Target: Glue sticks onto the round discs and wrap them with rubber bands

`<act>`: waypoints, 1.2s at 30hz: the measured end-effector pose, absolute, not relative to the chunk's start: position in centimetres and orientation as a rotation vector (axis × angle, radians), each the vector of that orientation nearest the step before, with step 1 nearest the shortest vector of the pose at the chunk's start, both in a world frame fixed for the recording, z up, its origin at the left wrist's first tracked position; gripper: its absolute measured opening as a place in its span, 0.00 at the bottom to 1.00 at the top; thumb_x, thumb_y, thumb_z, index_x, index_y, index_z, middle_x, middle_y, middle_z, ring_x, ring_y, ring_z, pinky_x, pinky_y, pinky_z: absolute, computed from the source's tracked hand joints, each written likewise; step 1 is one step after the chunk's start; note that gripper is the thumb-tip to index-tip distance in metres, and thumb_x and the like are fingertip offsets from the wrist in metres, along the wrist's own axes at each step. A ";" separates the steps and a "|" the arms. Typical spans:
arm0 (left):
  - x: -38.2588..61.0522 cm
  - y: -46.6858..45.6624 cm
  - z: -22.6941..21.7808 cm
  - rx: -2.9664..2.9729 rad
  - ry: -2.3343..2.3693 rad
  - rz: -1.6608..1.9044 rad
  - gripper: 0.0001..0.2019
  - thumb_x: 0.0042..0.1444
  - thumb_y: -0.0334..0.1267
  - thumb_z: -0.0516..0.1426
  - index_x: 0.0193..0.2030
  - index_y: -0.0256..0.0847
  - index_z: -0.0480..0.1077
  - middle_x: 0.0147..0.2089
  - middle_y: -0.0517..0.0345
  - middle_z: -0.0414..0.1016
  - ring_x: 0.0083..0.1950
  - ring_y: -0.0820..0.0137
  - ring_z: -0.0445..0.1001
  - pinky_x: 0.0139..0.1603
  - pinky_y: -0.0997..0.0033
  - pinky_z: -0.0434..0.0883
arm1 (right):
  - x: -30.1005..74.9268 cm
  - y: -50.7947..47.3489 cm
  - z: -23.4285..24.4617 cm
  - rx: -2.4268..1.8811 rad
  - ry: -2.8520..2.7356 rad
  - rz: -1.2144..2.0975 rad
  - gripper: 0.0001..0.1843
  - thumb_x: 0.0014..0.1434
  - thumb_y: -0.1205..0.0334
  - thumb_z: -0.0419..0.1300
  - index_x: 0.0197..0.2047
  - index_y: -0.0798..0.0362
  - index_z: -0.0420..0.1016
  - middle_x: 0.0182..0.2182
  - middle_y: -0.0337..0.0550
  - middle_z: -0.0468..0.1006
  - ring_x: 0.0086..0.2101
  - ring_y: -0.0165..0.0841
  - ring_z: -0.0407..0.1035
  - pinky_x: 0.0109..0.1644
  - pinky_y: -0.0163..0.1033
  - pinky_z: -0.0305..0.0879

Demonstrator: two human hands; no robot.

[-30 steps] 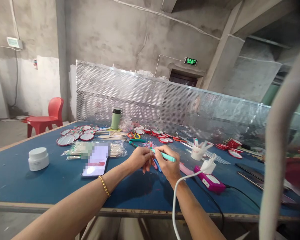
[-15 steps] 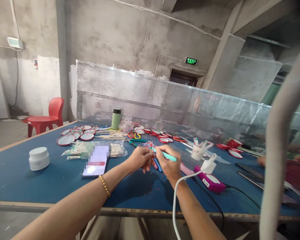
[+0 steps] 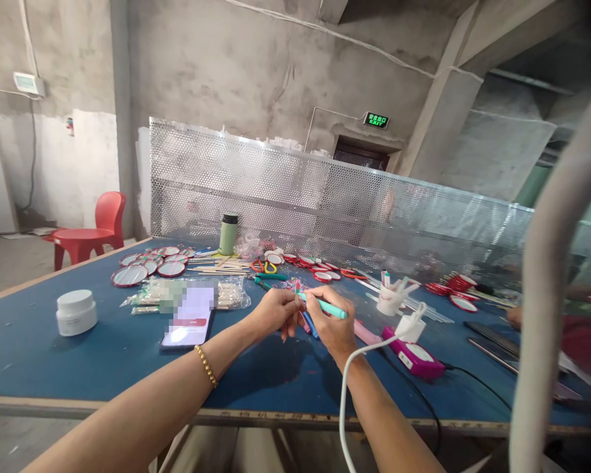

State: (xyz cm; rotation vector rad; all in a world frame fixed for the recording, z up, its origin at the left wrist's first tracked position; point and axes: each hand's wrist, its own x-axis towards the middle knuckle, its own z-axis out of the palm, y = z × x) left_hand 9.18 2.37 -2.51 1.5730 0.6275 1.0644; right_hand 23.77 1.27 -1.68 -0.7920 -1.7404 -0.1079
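Note:
My right hand [image 3: 333,322] is closed around a turquoise marker pen [image 3: 332,309], its tip pointing left toward my other hand. My left hand [image 3: 276,312] pinches a small thin stick [image 3: 298,288] that shows red and green at its upper end; the fingers hide most of it. Pen tip and stick meet or nearly meet; I cannot tell which. On the table just beyond both hands lie blue and pink markers [image 3: 311,325], partly covered by my fingers.
A phone [image 3: 194,312] and a bag of wooden sticks [image 3: 231,293] lie left of my hands, with a white jar [image 3: 77,313] farther left. Right are a cup of pens [image 3: 389,300], a purple power strip [image 3: 416,355] and a white cable [image 3: 345,401]. Red-rimmed discs [image 3: 131,275] lie behind.
Both hands stay almost in place. The pen has shifted very slightly at the stick, and a person's arm at the far right has moved a little.

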 end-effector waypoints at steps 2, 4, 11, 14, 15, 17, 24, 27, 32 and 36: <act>9.2 2.4 -2.5 1.573 0.624 1.062 0.15 0.54 0.47 0.57 0.26 0.35 0.65 0.18 0.61 0.67 0.17 0.77 0.66 0.16 0.81 0.59 | 23.8 1.3 -1.7 -0.792 -1.746 -0.097 0.10 0.59 0.64 0.57 0.27 0.52 0.73 0.19 0.35 0.73 0.20 0.28 0.65 0.26 0.34 0.61; 9.2 2.5 -2.6 1.572 0.623 1.063 0.15 0.54 0.47 0.57 0.26 0.35 0.65 0.18 0.61 0.67 0.17 0.77 0.66 0.16 0.81 0.59 | 23.8 1.3 -1.7 -0.793 -1.746 -0.094 0.10 0.59 0.64 0.57 0.27 0.52 0.73 0.19 0.35 0.73 0.20 0.28 0.65 0.26 0.34 0.61; 9.2 2.6 -2.7 1.587 0.626 1.056 0.18 0.53 0.50 0.58 0.25 0.35 0.66 0.18 0.61 0.67 0.17 0.78 0.65 0.16 0.81 0.59 | 23.7 1.2 -1.6 -0.793 -1.738 -0.099 0.10 0.60 0.64 0.57 0.27 0.52 0.72 0.19 0.35 0.73 0.20 0.28 0.65 0.26 0.34 0.61; 9.2 2.6 -2.7 1.589 0.622 1.057 0.18 0.53 0.50 0.58 0.25 0.35 0.65 0.17 0.61 0.66 0.17 0.78 0.65 0.16 0.81 0.59 | 23.7 1.1 -1.6 -0.791 -1.742 -0.102 0.10 0.60 0.64 0.57 0.27 0.52 0.72 0.20 0.36 0.74 0.20 0.28 0.65 0.26 0.33 0.61; 9.2 2.5 -2.6 1.587 0.619 1.058 0.18 0.53 0.50 0.58 0.25 0.35 0.65 0.17 0.61 0.66 0.17 0.78 0.65 0.16 0.81 0.59 | 23.7 1.1 -1.6 -0.791 -1.740 -0.102 0.10 0.60 0.64 0.57 0.26 0.52 0.72 0.19 0.36 0.74 0.20 0.28 0.65 0.26 0.33 0.61; 9.2 2.5 -2.6 1.585 0.617 1.060 0.19 0.52 0.51 0.58 0.25 0.35 0.65 0.17 0.62 0.66 0.17 0.78 0.65 0.16 0.81 0.59 | 23.7 1.1 -1.6 -0.792 -1.738 -0.098 0.10 0.60 0.64 0.57 0.27 0.52 0.72 0.19 0.36 0.73 0.20 0.28 0.65 0.26 0.34 0.61; 9.2 2.5 -2.6 1.584 0.623 1.060 0.18 0.53 0.50 0.58 0.25 0.35 0.65 0.17 0.62 0.66 0.17 0.78 0.66 0.16 0.82 0.59 | 23.7 1.2 -1.7 -0.790 -1.742 -0.089 0.10 0.60 0.63 0.56 0.27 0.52 0.72 0.19 0.36 0.73 0.20 0.28 0.65 0.26 0.33 0.61; 9.1 2.4 -2.5 1.587 0.620 1.059 0.17 0.54 0.48 0.57 0.26 0.35 0.66 0.18 0.62 0.67 0.17 0.78 0.66 0.16 0.82 0.60 | 23.7 1.2 -1.7 -0.795 -1.732 -0.093 0.10 0.60 0.63 0.57 0.27 0.52 0.73 0.19 0.35 0.73 0.20 0.29 0.65 0.26 0.34 0.61; 9.1 2.3 -2.4 1.578 0.632 1.059 0.16 0.54 0.47 0.57 0.25 0.35 0.65 0.18 0.62 0.67 0.17 0.78 0.66 0.16 0.82 0.60 | 23.8 1.2 -1.7 -0.794 -1.741 -0.093 0.09 0.60 0.64 0.57 0.27 0.52 0.72 0.19 0.35 0.73 0.20 0.28 0.65 0.27 0.34 0.61; 9.1 2.3 -2.4 1.589 0.632 1.052 0.17 0.54 0.48 0.57 0.25 0.35 0.65 0.18 0.62 0.66 0.17 0.78 0.66 0.16 0.81 0.60 | 23.7 1.2 -1.7 -0.796 -1.744 -0.089 0.09 0.59 0.64 0.57 0.27 0.52 0.72 0.18 0.34 0.72 0.19 0.28 0.64 0.26 0.33 0.60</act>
